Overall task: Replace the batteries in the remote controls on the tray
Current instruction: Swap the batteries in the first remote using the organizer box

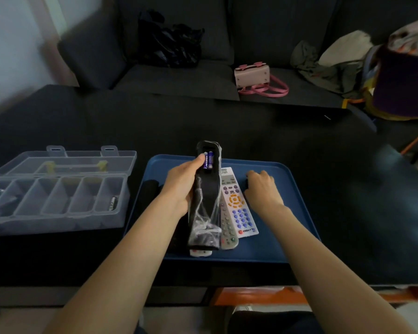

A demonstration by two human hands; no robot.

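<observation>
The left hand is gripping a black remote in clear plastic wrap, tilting it back-up above the blue tray so the open compartment faces the person — two blue batteries are sitting in it, the thumb resting beside them, probably to press or pry. The right hand is lying curled on the tray, seemingly over something small and dark; whether it is holding it cannot be told. A white remote and a grey remote are waiting flat on the tray. A clear organiser box is standing open just left, within reach. The dark surface is fronting a grey sofa carrying a pink handbag.
</observation>
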